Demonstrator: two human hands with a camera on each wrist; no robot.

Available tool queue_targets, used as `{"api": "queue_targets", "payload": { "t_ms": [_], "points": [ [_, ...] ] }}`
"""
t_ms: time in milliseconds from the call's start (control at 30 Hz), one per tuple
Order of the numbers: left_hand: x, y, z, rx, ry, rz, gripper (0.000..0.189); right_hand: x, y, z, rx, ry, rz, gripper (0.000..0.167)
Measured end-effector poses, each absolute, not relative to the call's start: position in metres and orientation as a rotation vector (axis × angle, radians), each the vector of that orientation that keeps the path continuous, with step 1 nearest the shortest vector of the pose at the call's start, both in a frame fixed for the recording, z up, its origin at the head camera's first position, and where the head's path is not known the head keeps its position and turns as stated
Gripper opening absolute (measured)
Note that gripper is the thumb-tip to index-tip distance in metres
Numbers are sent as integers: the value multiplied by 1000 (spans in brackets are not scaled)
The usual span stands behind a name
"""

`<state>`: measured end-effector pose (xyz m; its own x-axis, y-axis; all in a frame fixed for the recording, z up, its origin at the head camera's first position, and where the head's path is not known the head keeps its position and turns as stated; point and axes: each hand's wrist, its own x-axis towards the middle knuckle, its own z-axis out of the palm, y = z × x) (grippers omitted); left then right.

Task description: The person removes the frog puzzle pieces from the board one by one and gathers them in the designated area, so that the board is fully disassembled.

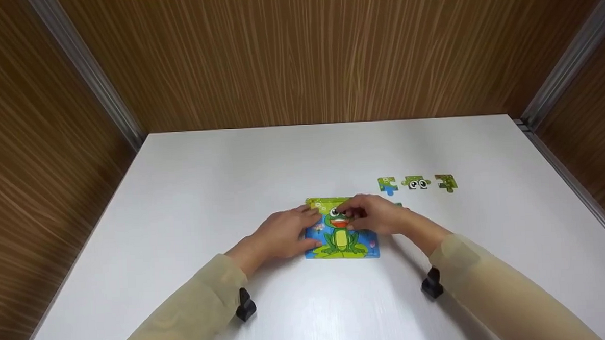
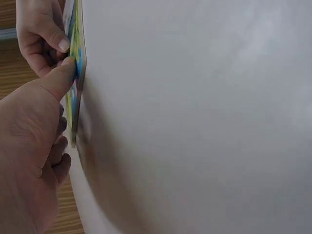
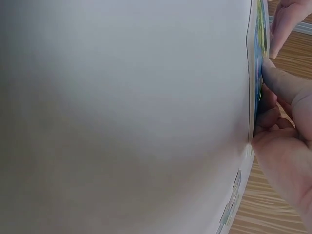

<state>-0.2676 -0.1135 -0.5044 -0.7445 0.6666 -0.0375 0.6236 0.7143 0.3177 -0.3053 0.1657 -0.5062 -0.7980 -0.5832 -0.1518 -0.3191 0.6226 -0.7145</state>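
A square frog jigsaw puzzle (image 1: pixel 340 242) with a blue and green picture lies flat on the white table. My left hand (image 1: pixel 285 233) rests along its left side, fingers extended near the upper left corner and thumb on the lower left. In the left wrist view, the left thumb (image 2: pixel 61 78) presses the puzzle's edge. Curled over the frog's face, my right hand (image 1: pixel 378 215) has thumb and fingertips at a puzzle piece by the mouth (image 1: pixel 339 223), which the fingers partly hide. The right wrist view shows the right thumb (image 3: pixel 282 83) low against the puzzle's surface.
Behind the puzzle to the right, three loose pieces lie in a row: a green-and-blue corner piece (image 1: pixel 387 185), one with the frog's eyes (image 1: pixel 416 183) and a darker green one (image 1: pixel 446 182). Another green bit (image 1: pixel 398 204) peeks out behind my right hand. Wood-grain panels (image 1: pixel 323 56) enclose the table.
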Motion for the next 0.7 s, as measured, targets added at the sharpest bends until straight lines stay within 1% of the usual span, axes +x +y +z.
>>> {"api": "queue_targets", "payload": {
  "t_ms": [133,267,467,700],
  "points": [
    [-262,-108,-501,1151,2741,399,51,-305,166,-505,-722,2468,-995,41],
    [-256,-106,-501,1196,2727,307,41,-305,165,-505,-724,2458,-996,41],
    [-248,-107,-504,1262,2744,187,38,-305,166,-506,-750,2447,-1003,40],
    [-250,-104,-504,1295,2751,116,40,-305,166,-505,-765,2438,-1017,39]
  ]
}}
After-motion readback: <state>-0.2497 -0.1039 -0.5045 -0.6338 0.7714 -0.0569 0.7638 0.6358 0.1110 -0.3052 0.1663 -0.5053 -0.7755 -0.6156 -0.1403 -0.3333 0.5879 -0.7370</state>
